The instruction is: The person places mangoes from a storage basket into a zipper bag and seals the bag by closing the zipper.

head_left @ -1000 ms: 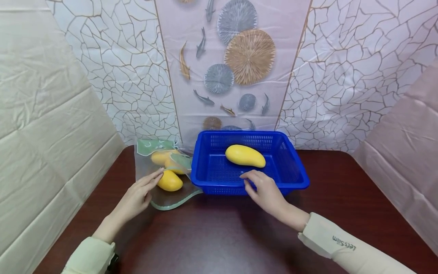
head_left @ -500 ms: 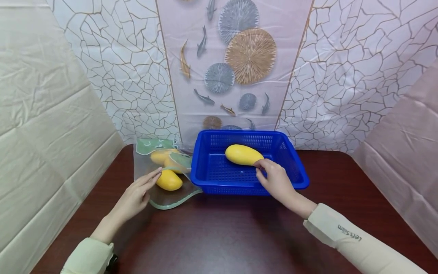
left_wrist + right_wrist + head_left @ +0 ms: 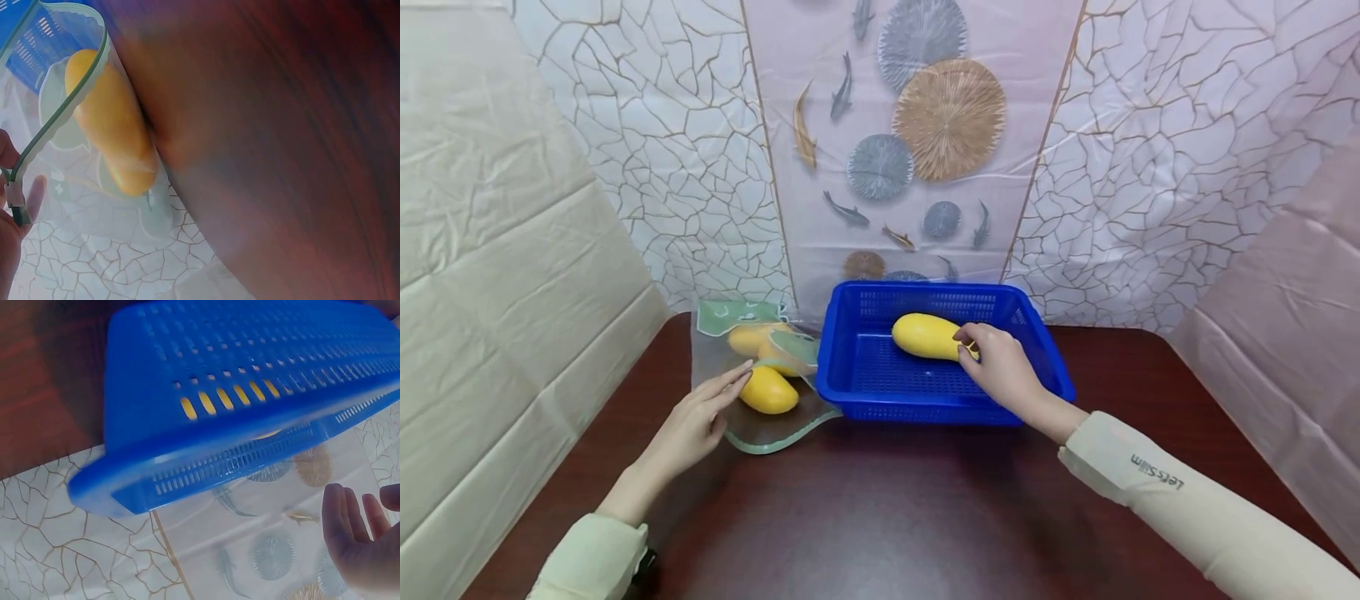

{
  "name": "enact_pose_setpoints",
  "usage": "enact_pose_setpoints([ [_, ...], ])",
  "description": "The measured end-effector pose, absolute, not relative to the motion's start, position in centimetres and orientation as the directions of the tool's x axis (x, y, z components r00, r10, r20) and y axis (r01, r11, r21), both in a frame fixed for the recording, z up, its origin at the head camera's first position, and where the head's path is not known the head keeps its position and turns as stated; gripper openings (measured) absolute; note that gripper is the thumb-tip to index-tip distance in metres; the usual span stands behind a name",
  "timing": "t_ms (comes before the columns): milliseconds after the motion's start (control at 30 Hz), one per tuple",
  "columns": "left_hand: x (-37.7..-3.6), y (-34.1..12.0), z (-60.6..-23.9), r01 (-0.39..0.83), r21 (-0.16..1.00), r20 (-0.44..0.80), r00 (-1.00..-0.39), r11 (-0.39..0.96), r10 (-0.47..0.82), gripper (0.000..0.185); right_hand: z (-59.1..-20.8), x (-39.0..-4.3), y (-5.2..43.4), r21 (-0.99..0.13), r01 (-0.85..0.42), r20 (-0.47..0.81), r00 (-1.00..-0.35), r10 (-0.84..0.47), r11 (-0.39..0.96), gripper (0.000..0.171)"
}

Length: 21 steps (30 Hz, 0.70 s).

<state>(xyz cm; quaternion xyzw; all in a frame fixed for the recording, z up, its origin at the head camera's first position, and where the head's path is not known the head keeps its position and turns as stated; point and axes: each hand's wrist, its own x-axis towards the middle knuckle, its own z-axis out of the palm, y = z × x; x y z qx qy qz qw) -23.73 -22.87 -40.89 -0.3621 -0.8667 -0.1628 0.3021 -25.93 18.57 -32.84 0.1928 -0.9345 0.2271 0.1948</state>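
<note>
The right hand (image 3: 1000, 367) has crossed over the near rim of the blue basket (image 3: 857, 392) since a second ago — then it rested on that rim, now its curled fingertips close on the near end of the mango (image 3: 925, 336) lying on the basket floor, so a grasp looks begun, though how firm it is I cannot tell. The left hand (image 3: 696, 421) has barely shifted: fingers straight and relaxed, it lies flat on the clear zip bag (image 3: 760, 433), holding it down on the dark table (image 3: 887, 517). Just past its fingertips, a second mango (image 3: 767, 390) lies at the bag's mouth, with more yellow fruit (image 3: 752, 340) deeper inside.
</note>
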Motion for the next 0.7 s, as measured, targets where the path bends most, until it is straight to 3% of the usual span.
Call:
enact_pose_setpoints([
  [400,-23.7,-22.9,-40.9,0.743,0.056,0.662,-0.528,0.667,0.532,0.073,-30.5,-28.2,17.7,-0.423,-0.408,0.325,-0.902,-0.285,0.809,0.016],
  [700,-23.8,-22.9,-40.7,0.733,0.011,0.654,-0.519,0.680,0.550,0.073,-30.6,-30.5,18.0,-0.386,-0.437,0.238,-0.898,-0.370,0.813,0.022],
])
